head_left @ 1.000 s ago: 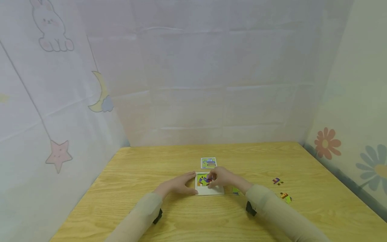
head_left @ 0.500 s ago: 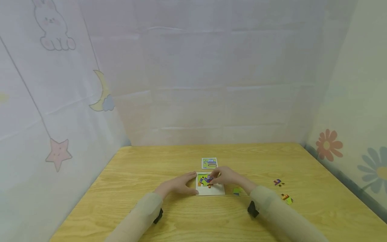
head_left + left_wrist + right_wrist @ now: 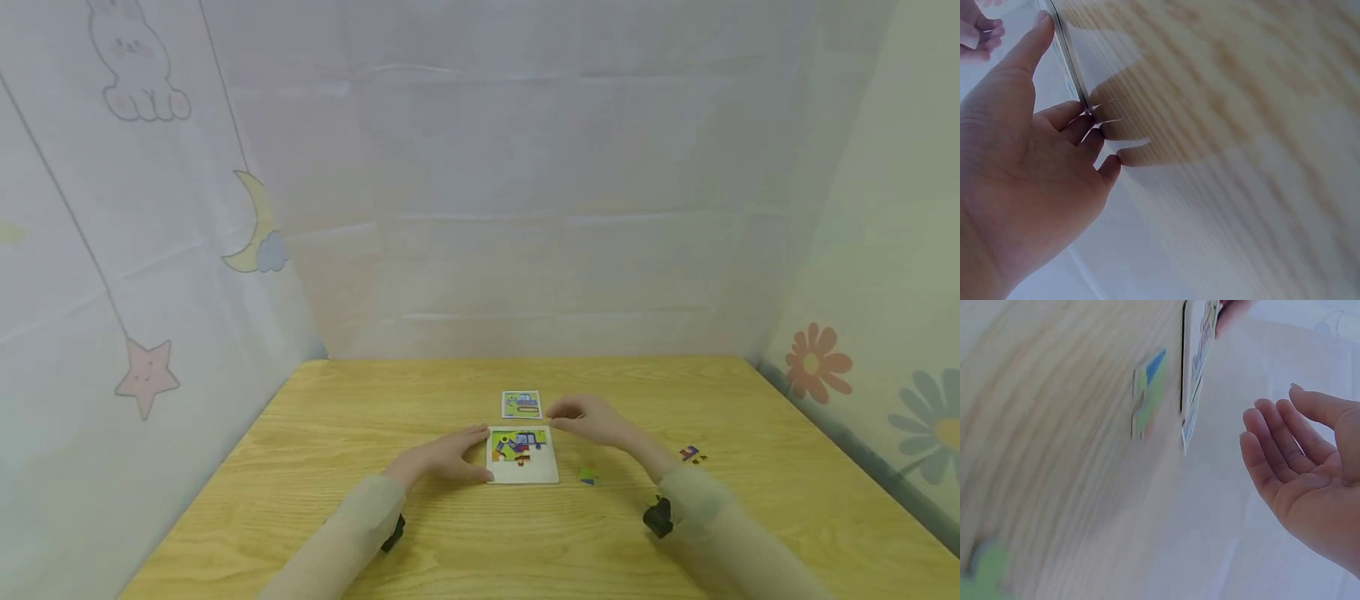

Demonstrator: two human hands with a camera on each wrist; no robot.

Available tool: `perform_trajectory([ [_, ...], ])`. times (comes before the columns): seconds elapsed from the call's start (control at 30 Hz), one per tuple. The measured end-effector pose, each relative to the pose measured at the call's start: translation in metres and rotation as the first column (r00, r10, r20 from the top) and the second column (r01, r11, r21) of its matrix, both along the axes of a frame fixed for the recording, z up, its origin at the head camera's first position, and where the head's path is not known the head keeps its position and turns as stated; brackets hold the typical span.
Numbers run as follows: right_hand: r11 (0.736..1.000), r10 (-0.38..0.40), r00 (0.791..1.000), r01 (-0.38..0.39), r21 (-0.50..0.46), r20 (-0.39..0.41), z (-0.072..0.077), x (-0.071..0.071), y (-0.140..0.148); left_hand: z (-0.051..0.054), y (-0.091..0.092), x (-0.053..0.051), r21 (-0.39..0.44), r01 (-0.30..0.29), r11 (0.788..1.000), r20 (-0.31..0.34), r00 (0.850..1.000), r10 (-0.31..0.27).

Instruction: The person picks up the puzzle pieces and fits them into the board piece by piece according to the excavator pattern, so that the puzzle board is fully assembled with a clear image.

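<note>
A white puzzle board (image 3: 517,475) lies on the table, its upper part filled with coloured pieces that form part of a vehicle picture. My left hand (image 3: 447,457) rests at the board's left side, thumb near the front corner and fingers near the far corner. The left wrist view shows this hand (image 3: 1035,144) with fingertips touching the board's edge (image 3: 1071,62). Above and to the right of the board, my right hand (image 3: 592,419) hovers with relaxed fingers. Nothing is held in that hand (image 3: 1310,456) in the right wrist view. A green-and-blue puzzle piece (image 3: 588,475) lies right of the board.
A picture card (image 3: 521,405) of a vehicle lies just beyond the board. Small red, purple and dark pieces (image 3: 689,452) lie farther right on the wooden table (image 3: 360,400). A green piece (image 3: 988,575) shows in the right wrist view. Printed curtains stand behind and at both sides.
My right hand has lifted off the board and moved right and away, uncovering the picture's upper right part. My left hand has stayed put. The right forearm now covers the nearer loose pieces.
</note>
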State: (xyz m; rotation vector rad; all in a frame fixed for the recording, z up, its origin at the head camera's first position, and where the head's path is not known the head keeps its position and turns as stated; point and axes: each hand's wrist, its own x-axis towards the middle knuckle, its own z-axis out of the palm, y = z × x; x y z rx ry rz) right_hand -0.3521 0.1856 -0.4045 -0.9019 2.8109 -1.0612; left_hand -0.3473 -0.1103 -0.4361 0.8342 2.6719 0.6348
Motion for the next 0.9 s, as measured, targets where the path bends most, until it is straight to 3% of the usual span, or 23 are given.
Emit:
perform_trajectory([
  [0.63,0.989,-0.147,0.984,0.144,-0.031,-0.102,0.006,0.019,0.090,-0.002,-0.001,-0.001,-0.005,0.007,1.000,-0.024,1.000,-0.007],
  [0.9,0.975,-0.220,0.972,0.220,-0.006,-0.086,0.005,0.027,0.118,-0.002,-0.001,-0.003,-0.006,0.004,1.000,-0.029,1.000,-0.004],
])
